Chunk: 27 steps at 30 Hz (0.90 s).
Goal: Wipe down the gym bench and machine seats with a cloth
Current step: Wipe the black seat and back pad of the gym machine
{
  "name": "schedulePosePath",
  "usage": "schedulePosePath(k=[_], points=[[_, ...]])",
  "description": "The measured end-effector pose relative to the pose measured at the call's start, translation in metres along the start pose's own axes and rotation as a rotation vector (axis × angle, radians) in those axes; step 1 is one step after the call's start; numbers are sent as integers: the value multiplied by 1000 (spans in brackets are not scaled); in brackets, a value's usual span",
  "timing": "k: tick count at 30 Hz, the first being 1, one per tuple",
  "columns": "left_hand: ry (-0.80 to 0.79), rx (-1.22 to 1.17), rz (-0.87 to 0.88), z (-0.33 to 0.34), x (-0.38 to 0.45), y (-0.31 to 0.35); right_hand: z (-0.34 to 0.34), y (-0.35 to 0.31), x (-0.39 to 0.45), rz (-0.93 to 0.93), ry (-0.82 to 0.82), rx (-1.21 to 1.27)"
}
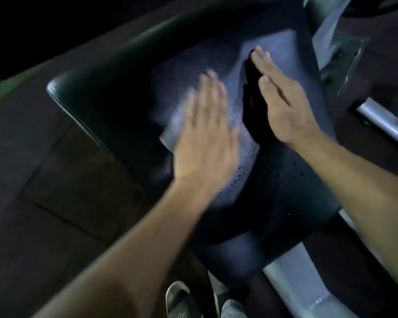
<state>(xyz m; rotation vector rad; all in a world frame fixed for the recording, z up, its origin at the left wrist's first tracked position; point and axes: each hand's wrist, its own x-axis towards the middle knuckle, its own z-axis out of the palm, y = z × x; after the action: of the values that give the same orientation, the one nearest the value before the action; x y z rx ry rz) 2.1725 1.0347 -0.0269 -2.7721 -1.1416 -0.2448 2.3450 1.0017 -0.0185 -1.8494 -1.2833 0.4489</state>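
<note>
Here, the left hand (201, 131) lies flat with fingers spread, palm down on a pale cloth (174, 127), pressing it onto the black bench pad (115, 88). The hand is blurred; the cloth shows only at its left edge, near the pad's middle. The right hand (283, 97) also lies flat and released on the pad, fingers together, grasping nothing, just right of the left hand and casting a sharp shadow. Water droplets (246, 166) speckle the pad between the forearms. A grey metal frame (292, 274) supports the pad below and at right. A sandalled foot (179, 299) stands on the dark floor (44, 180) at the bottom edge.
</note>
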Motion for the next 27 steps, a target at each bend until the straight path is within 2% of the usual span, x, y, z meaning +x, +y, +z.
schedulePosePath(k=[3,7,9,11,13,14,16,19,21,24,27], points=[[-88,-93,267,15,-56,53,-14,11,-16,156,121,-31],[-145,-159,577,12,-64,21,-18,26,-31,160,49,-134],[-142,-110,558,2,-39,-16,-15,28,-29,165,81,-92],[-137,-81,422,-6,-10,-38,-12,30,-28,171,128,-48],[-111,-91,285,-10,7,-31,-13,29,-27,207,196,67],[-96,-81,247,-9,11,-20,-13,25,-27,255,268,160],[-101,-56,267,-6,18,2,-5,13,-34,387,528,329],[-205,-85,487,-11,32,19,28,-11,-74,691,989,420],[-220,-247,565,-23,48,11,54,-29,-100,809,1098,353],[-110,-437,443,-32,72,-28,71,-50,-99,684,1005,103],[-121,-381,282,-28,89,-67,74,-76,-74,494,703,-172]])
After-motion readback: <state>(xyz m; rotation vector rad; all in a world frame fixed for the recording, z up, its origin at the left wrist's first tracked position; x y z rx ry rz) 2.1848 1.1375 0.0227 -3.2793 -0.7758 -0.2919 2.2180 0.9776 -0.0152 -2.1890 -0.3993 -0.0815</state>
